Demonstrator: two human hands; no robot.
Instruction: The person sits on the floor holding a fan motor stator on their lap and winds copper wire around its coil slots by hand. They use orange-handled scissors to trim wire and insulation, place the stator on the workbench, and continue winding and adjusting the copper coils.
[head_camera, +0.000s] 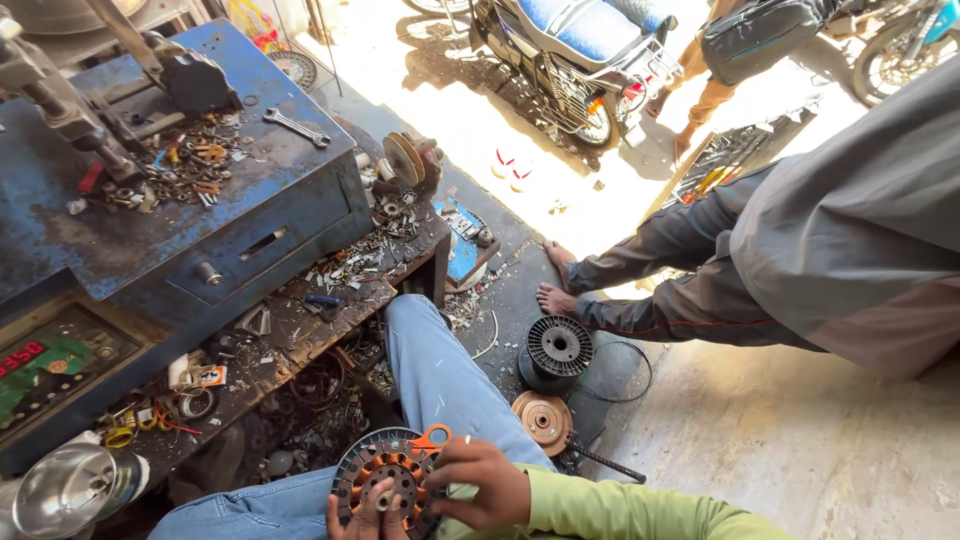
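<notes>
My right hand (480, 485) grips the orange-wound fan stator (390, 480) on my lap. My left hand (365, 512) pinches its centre shaft (385, 497). A black wire spool (557, 350) stands empty on the floor (800, 440).

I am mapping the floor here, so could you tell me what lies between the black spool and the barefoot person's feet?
In the head view, only bare grey floor lies between the black spool and the feet.

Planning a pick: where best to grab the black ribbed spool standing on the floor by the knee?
Probably by the top flange rim of the black ribbed spool, coming straight down from above. It stands on end with the round flange facing up and open floor around it; a thin black wire loop trails on its right, so avoid that side.
</notes>
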